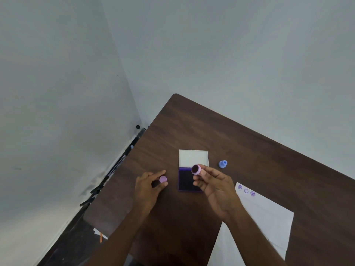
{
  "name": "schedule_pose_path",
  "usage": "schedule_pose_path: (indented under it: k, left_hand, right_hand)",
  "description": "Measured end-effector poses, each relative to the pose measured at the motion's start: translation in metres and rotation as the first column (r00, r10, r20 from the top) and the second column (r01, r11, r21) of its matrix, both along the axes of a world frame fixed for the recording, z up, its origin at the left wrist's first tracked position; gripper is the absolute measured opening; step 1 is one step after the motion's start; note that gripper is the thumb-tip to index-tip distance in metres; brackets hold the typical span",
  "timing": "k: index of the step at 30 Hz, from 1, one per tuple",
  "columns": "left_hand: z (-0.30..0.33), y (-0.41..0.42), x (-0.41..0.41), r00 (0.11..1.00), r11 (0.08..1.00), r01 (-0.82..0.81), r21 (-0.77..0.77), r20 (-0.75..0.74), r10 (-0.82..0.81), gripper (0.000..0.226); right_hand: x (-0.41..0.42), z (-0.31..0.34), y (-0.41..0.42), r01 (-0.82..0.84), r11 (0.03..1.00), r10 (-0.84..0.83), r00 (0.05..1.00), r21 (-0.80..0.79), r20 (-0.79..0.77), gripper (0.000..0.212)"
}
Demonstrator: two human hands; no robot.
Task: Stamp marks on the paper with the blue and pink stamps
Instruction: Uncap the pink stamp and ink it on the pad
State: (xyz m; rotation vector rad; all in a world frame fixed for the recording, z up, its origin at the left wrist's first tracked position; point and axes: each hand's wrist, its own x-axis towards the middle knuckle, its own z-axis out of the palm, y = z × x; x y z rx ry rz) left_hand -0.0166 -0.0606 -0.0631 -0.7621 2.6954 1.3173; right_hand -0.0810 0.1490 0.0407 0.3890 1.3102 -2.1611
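My right hand [215, 186] pinches the pink stamp [196, 169] above the open ink pad [186, 180], its dark inked face turned up toward me. Left of the pad, my left hand [148, 186] holds a small pink cap [162, 179] between thumb and fingers, just above the table. The blue stamp [222, 163] stands upright on the table to the right of the pad's white lid [193, 157]. The white paper [269, 215] lies at the lower right and carries three purple stamped marks [246, 190] near its far corner. My right forearm covers part of the paper.
The dark brown wooden table [240, 135] sits in a corner between pale walls. Its left edge runs diagonally, with black equipment [107, 177] on the floor beside it. An orange and white object [100, 236] lies on the floor at the lower left.
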Motion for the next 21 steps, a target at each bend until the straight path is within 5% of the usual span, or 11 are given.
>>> schedule_pose_path:
  k: [3, 11, 21]
  left_hand:
    - [0.033, 0.015, -0.008, 0.99, 0.986, 0.022, 0.163, -0.138, 0.001, 0.032]
    - [0.118, 0.063, -0.03, 0.916, 0.915, 0.286, 0.285, -0.36, -0.174, 0.034]
    - [0.141, 0.089, -0.035, 0.889, 0.955, 0.296, 0.032, -0.374, -0.263, 0.043]
  right_hand:
    - [0.001, 0.001, 0.005, 0.0, 0.996, 0.005, 0.998, -0.09, 0.056, 0.031]
    - [0.005, 0.007, 0.013, 0.062, 0.931, -0.008, 0.989, -0.36, 0.149, 0.043]
    - [0.011, 0.009, 0.025, 0.21, 0.831, -0.083, 0.962, -0.515, 0.26, 0.04]
